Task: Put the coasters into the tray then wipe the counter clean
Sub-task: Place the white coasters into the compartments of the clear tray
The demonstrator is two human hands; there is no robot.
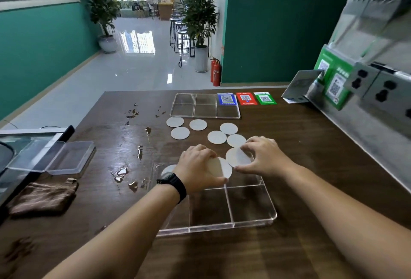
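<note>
Your left hand [196,168] pinches one round coaster [220,167], your right hand [263,156] another coaster [236,156], both over the far compartments of the clear tray [251,223] on the bench [311,145]. Lower each flat into one compartment. The tray's long axis runs left to right.

Six round white coasters [216,137] flat beyond clear divided tray [251,209]
</note>
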